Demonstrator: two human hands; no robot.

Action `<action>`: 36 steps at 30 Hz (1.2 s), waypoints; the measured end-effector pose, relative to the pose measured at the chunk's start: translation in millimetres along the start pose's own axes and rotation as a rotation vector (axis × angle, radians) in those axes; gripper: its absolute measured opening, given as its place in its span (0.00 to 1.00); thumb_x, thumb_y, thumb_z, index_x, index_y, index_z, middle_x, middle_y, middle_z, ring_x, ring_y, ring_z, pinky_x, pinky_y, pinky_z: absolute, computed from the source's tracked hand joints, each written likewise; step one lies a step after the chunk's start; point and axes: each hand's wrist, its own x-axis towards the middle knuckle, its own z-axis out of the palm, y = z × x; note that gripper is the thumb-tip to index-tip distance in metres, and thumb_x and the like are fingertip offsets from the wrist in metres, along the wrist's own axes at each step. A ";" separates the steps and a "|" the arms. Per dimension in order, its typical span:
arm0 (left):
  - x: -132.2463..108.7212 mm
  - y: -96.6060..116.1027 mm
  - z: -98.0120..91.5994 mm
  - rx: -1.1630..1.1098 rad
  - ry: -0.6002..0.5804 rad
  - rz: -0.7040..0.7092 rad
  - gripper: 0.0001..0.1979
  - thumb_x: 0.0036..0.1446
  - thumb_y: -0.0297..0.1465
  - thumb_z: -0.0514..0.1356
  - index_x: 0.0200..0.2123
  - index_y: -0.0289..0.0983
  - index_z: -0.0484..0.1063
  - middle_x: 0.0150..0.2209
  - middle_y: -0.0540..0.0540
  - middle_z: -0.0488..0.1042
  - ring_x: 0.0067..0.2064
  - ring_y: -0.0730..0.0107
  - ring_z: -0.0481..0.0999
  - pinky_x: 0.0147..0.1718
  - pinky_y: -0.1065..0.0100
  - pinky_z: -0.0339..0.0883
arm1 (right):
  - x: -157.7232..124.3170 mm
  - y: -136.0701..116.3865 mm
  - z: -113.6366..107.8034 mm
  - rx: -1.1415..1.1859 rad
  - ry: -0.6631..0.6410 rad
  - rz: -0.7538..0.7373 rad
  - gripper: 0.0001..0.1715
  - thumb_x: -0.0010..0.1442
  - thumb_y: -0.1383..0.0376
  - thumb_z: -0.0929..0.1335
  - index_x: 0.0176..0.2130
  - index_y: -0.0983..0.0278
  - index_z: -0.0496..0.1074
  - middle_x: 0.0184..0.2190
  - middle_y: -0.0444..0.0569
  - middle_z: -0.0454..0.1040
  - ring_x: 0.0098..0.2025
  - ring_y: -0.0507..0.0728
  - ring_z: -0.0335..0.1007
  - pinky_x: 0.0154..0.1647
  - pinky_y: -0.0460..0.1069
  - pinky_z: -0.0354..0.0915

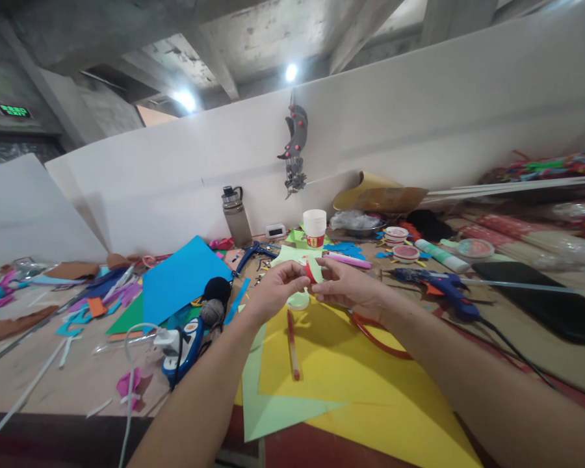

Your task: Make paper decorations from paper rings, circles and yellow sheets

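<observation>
My left hand (283,286) and my right hand (345,286) meet above the yellow sheet (370,403). Between their fingertips they pinch a small craft piece (316,270) with a pale green side and a red part; its full shape is partly hidden by the fingers. Just below my left hand is a small pale green round piece (298,300). A red pen (293,348) lies on the yellow sheet, nearly pointing at me. Under my right forearm shows a red-orange loop handle (383,341), seemingly of scissors. A pale green sheet (277,416) sticks out beneath the yellow one.
White paper cups (314,227) stand stacked behind my hands. A blue glue gun (439,286) and a black slab (541,299) lie right. Left are a blue sheet (185,279), a blue power strip (188,351) with a cable, and paper scraps. A bottle (236,218) stands near the white partition.
</observation>
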 end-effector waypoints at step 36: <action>2.0 -2.8 0.5 0.349 0.083 -0.098 0.19 0.52 0.46 0.62 0.25 0.35 0.69 0.24 0.47 0.74 0.25 0.74 0.70 0.28 0.70 0.63 | 2.6 -1.6 1.5 -0.545 0.315 -0.192 0.29 0.41 0.72 0.73 0.41 0.59 0.59 0.36 0.44 0.72 0.35 0.55 0.72 0.33 0.49 0.67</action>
